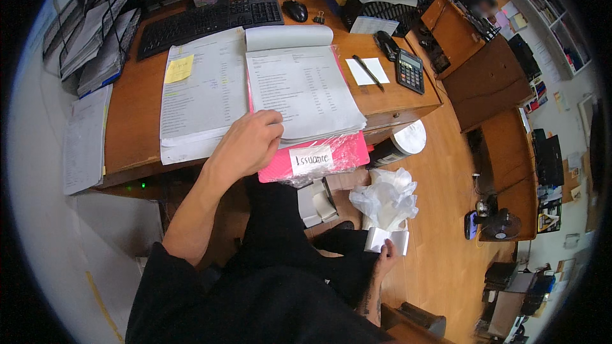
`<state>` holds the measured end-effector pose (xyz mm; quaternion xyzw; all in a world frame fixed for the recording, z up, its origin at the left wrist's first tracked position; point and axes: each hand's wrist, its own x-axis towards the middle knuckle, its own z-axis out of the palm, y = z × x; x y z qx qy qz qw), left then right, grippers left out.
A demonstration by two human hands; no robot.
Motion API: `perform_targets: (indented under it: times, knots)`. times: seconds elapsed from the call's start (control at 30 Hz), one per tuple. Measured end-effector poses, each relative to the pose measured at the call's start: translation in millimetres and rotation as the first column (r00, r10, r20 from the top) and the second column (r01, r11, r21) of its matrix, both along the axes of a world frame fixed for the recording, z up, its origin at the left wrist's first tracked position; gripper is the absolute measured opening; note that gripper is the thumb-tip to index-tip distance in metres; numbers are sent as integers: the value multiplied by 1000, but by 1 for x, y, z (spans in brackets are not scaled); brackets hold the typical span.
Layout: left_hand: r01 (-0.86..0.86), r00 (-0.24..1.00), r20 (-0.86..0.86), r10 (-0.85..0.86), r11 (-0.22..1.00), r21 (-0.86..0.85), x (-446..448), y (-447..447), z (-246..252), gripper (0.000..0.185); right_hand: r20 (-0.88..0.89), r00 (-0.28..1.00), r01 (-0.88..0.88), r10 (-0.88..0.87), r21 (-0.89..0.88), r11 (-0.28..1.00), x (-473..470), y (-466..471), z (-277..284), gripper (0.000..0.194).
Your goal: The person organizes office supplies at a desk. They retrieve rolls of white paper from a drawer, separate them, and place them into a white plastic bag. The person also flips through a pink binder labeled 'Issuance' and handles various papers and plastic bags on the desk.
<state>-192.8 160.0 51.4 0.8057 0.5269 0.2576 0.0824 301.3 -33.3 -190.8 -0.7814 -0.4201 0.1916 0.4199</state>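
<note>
My left hand (258,141) rests with curled fingers at the inner lower edge of a printed paper stack (299,91); whether it pinches a sheet is hidden. That stack lies on a pink plastic-covered folder (342,153) with a handwritten label. Left of it, another printed stack (203,100) bears a yellow sticky note (179,69). The top sheets of the right stack are folded back at its far end (289,38). Low on the right, my right hand (388,258) holds a small folded white object (401,242), its fingers over the near edge.
On the wooden desk (129,124) are a keyboard (210,24), mouse (295,10), pen (368,72), stapler (385,45) and calculator (410,70). File trays (98,33) stand left. White plastic bags (387,196) and an open box (315,203) sit below. A person (485,5) is far off.
</note>
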Motion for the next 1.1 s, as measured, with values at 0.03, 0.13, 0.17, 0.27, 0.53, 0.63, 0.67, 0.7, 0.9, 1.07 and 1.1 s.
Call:
perform_targets:
  times: [0.03,0.13,0.17,0.27,0.53,0.63,0.67,0.7,0.9,1.07,1.1]
  knots:
    - [9,1000,12,-9,1000,0,-1,1,-1,9,-17,1000,0,0,3,1000,0,0,0,34]
    - [18,1000,-7,-19,999,-50,-1,4,-6,12,-18,1000,3,-3,4,1000,0,-1,-2,34]
    - [14,1000,-24,-14,1000,-22,0,5,-8,12,-4,1000,-3,3,28,1000,0,-1,-2,34]
    - [3,999,-53,-5,999,-33,2,5,-12,13,-43,999,-4,6,30,1000,0,-1,-2,35]
    - [6,1000,-15,-7,999,-35,3,2,-3,13,-28,1000,-5,5,5,1000,-2,-1,1,34]
    - [-16,984,175,42,989,-149,-1,3,7,11,-21,1000,-15,15,15,1000,0,-2,-2,34]
    - [-33,965,250,75,985,-167,-4,5,11,12,-9,1000,-26,26,36,999,1,-1,-3,34]
    - [-50,941,322,110,981,-187,-6,7,14,13,-15,1000,-16,16,19,1000,2,-2,-4,34]
    - [7,802,553,226,922,-387,-26,44,28,9,-17,1000,-20,20,16,1000,5,0,-7,34]
    - [3,822,529,211,927,-374,-41,69,39,18,-34,999,-24,24,-5,1000,4,-1,-3,34]
    - [21,833,518,192,926,-377,-45,74,41,19,-26,999,-26,26,0,1000,4,-1,-3,34]
